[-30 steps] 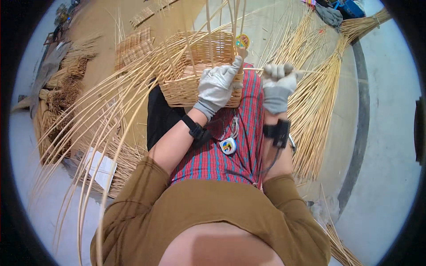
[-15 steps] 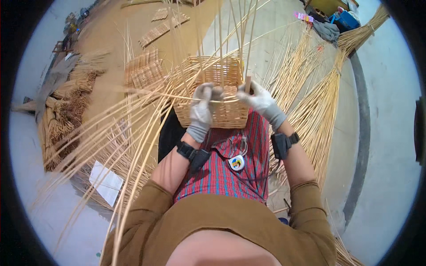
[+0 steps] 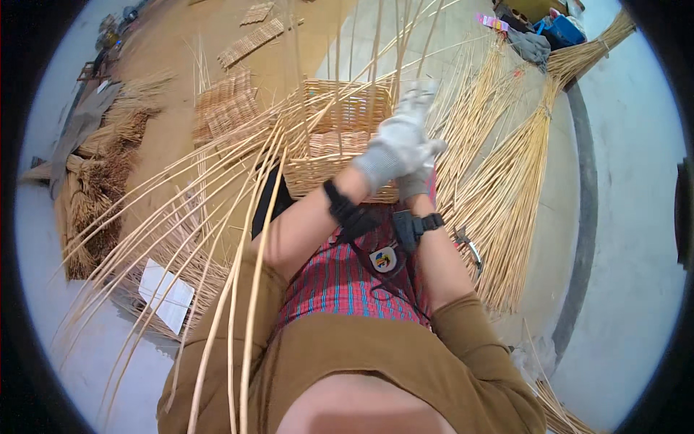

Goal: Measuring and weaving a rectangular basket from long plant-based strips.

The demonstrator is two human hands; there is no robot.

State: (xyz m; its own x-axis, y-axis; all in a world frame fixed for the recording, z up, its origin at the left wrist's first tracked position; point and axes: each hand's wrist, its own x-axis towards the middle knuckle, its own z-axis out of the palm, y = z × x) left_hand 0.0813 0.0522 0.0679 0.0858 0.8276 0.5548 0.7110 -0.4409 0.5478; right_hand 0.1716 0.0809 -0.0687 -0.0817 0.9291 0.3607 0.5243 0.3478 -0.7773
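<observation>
A half-woven wicker basket sits in front of my knees, with thin upright stakes rising from its rim. Long pale willow rods sweep out of its left side toward me. Both my hands wear grey gloves and meet at the basket's right front corner. My left hand reaches across and closes around a willow rod at the rim. Tucked under it against the basket wall, my right hand is largely hidden, so its grip does not show. Black bands sit on both wrists.
A thick bundle of willow rods lies on the floor at my right. Flat woven mats and darker reed bundles lie at the left, with a white sheet nearer me. A blue bag and grey cloth are far right.
My hands were apart on the basket's front rim; now the left has crossed over the right at the right corner. The view has tilted, and the basket sits further from me.
</observation>
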